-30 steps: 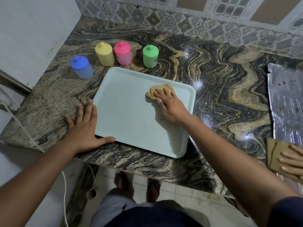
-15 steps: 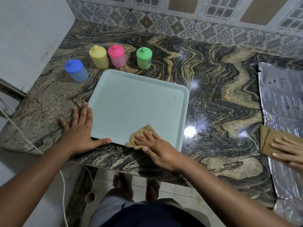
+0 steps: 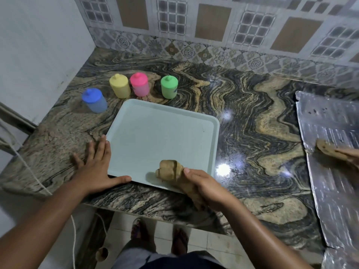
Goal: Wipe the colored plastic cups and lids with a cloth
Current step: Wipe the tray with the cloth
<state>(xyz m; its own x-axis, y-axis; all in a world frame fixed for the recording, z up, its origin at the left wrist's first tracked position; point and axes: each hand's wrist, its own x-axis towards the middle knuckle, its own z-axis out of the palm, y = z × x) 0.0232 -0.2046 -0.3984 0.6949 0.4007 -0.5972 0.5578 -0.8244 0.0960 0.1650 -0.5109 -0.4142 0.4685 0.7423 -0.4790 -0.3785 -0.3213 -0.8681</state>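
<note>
The pale plastic tray (image 3: pixel 155 133) is braced by the left hand (image 3: pixel 95 169), grip apart. The bunched tan cloth (image 3: pixel 170 169) is clamped by the right hand (image 3: pixel 206 189).

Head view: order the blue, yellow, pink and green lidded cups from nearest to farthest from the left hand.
From the left hand, flat beside the tray:
1. Blue cup, far left, straight beyond the hand.
2. Yellow cup, behind the tray's left corner.
3. Pink cup, right of the yellow.
4. Green cup, rightmost.
</note>
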